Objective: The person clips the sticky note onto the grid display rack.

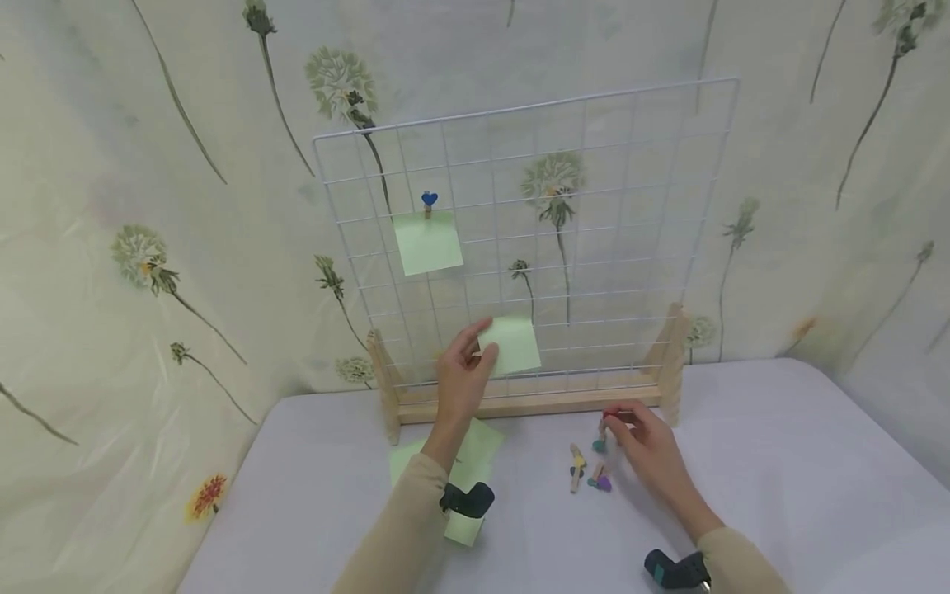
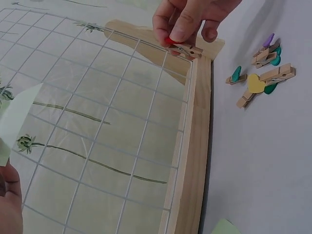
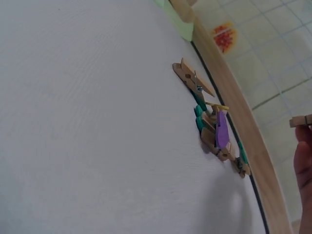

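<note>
My left hand (image 1: pixel 462 379) holds a pale green sticky note (image 1: pixel 512 345) by its left edge, in front of the lower part of a white wire grid (image 1: pixel 519 110). The right hand (image 1: pixel 651 452) pinches a small wooden clothespin (image 2: pixel 189 50) with a red decoration, above the table near the stand's right end. In the right wrist view only the tip of that clothespin (image 3: pixel 300 121) and part of the hand show. Higher on the grid, a clothespin with a blue heart (image 1: pixel 429 200) clips another green note (image 1: pixel 429 246).
A wooden base (image 1: pixel 549 404) carries the grid upright on the white-covered table (image 1: pixel 312 487). Several clothespins (image 2: pixel 282 73) with yellow, purple and green decorations lie together before it. More green notes (image 1: pixel 482 445) lie under the left forearm. Behind hangs a dandelion-print cloth (image 1: pixel 801 165).
</note>
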The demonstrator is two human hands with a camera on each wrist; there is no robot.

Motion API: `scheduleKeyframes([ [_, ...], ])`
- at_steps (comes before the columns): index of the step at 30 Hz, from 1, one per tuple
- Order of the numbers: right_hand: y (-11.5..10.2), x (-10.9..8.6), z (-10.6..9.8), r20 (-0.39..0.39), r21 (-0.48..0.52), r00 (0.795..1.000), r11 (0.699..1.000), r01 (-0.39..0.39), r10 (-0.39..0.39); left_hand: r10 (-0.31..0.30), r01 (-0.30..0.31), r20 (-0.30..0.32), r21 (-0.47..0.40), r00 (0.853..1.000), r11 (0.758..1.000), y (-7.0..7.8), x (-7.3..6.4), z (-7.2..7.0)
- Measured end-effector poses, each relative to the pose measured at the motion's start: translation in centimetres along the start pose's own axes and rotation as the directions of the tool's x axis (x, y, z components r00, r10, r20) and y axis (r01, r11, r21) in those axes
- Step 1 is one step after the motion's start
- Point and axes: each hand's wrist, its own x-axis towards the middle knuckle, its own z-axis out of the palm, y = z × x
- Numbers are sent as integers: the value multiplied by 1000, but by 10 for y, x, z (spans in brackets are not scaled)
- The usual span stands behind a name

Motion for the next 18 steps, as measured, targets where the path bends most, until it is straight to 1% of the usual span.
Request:
scheduleKeyframes([
  [4,1,6,-1,-1,-30,998,997,64,-64,9,-9,9,18,1000,1000,1,2,1],
  [8,-1,11,-2,-2,-39,997,997,71,-71,-4,3,18,16,1000,1000,3,3,1],
  [10,-2,13,-2,-3,-41,998,997,67,-67,-3,3,18,19,1000,1000,5,4,0],
  [12,-4,14,-2,-2,-47,996,995,89,-90,10,-11,24,19,1000,1000,6,5,-1],
  [13,-4,15,-3,-5,-56,994,993,106,-107,14,-14,26,24,1000,1000,8,6,-1],
  [14,-5,16,-3,-8,-61,993,991,121,-121,25,-26,28,26,999,999,12,5,-2],
  [15,-10,17,-4,-10,-68,991,988,136,-136,36,-37,30,25,999,999,13,5,-2],
  [16,-16,18,-4,-11,-73,987,985,157,-158,39,-40,36,25,999,999,17,5,-2],
  [18,-19,21,-4,-17,-85,980,977,194,-197,44,-45,44,25,998,999,27,3,-3],
])
